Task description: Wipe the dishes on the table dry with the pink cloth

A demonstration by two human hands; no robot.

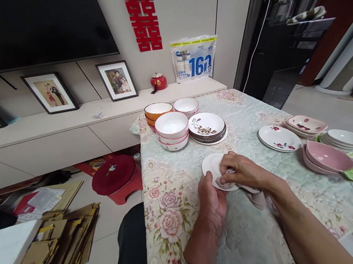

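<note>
A small white plate is held over the flowered tablecloth. My left hand grips its lower left rim, thumb on top and fingers beneath. Bunched in my right hand is a light greyish-pink cloth, pressed on the plate's face, its loose end hanging below the hand. Beyond the plate stand a stack of white bowls with red rims and a stack of brown-patterned plates.
Orange bowls and another white bowl stand at the back. To the right are flowered plates, pink dishes and white bowls. A red stool is left of the table.
</note>
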